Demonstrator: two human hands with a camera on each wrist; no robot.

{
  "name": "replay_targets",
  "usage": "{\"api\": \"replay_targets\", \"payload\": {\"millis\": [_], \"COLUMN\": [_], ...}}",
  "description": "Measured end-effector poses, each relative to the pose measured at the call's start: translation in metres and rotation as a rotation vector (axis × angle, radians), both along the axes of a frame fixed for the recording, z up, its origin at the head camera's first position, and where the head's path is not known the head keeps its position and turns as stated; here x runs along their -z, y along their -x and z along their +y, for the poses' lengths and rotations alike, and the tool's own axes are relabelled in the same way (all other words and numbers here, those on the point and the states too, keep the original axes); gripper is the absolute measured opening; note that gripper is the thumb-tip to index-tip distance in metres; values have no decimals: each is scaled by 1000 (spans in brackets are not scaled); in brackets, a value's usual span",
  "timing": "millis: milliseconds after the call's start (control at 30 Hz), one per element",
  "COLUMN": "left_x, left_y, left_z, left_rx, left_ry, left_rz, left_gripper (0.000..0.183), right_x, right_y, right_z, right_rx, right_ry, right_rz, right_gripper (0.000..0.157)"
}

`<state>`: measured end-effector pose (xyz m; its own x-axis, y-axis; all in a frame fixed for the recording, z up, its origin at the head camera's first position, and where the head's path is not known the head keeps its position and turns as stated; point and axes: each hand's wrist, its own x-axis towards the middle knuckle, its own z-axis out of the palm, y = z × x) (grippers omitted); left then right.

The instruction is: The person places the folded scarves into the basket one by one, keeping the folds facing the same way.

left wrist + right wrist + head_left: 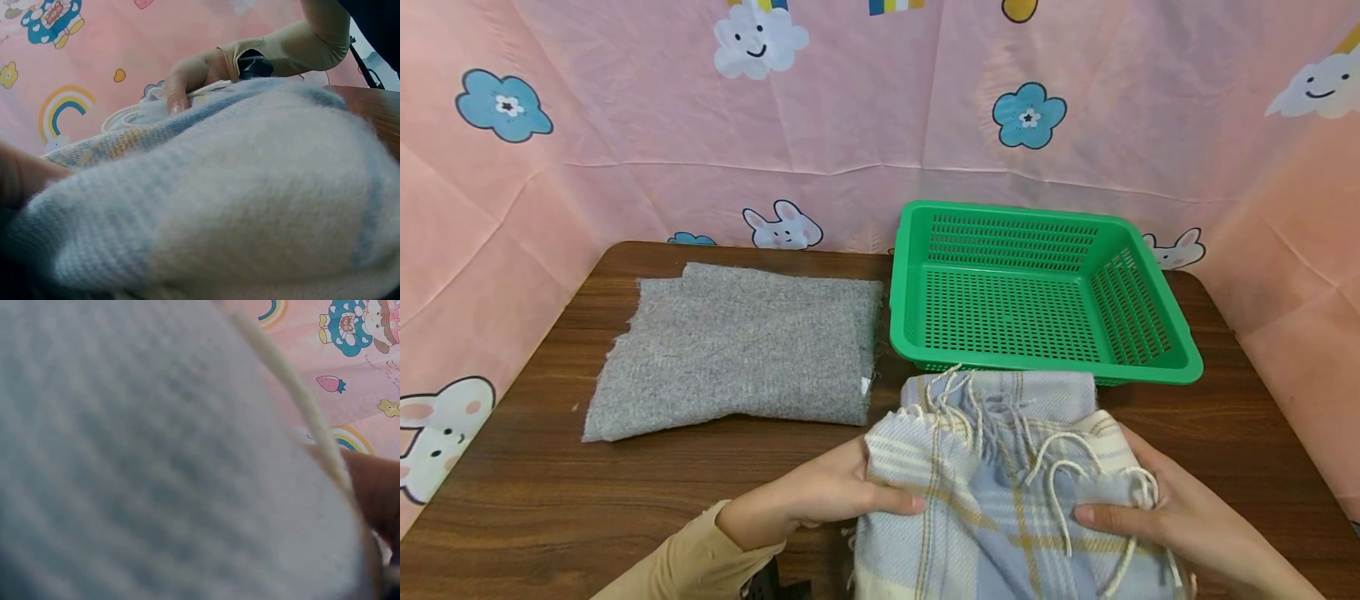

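A plaid scarf (992, 500) in pale blue, cream and mustard, with cream fringe, is bunched in layers at the front of the table. My left hand (827, 492) grips its left side, thumb on top and the other fingers hidden under the cloth. At the right side my right hand (1180, 508) holds it the same way, thumb across the top near the fringe. The left wrist view is mostly filled by the scarf (262, 194), with the right hand (197, 78) beyond it. Blurred scarf cloth (144, 456) covers most of the right wrist view.
A folded grey wool cloth (737, 350) lies on the left of the brown wooden table (550, 500). Behind the scarf stands a green perforated plastic basket (1183, 362) with nothing in it. Pink patterned fabric (865, 100) hangs along the back and sides.
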<state>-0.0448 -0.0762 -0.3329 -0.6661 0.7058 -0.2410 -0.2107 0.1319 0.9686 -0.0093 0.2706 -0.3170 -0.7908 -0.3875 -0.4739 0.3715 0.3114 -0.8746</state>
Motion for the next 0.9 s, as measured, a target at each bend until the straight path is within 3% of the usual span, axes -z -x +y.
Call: {"api": "replay_targets", "payload": {"millis": [200, 467, 900], "left_x": [-3, -7, -11], "left_y": [2, 6, 14], "left_z": [0, 0, 3], "left_rx": [2, 8, -20], "left_ry": [19, 55, 54], "left_rz": [13, 69, 35], "left_gripper": [49, 50, 50], "right_x": [-3, -5, -7], "right_y": [2, 4, 8], "right_z": [0, -1, 0], "right_rx": [-17, 15, 57], "right_ry": [14, -6, 14], "right_rz": [28, 20, 2], "right_gripper": [69, 76, 74]}}
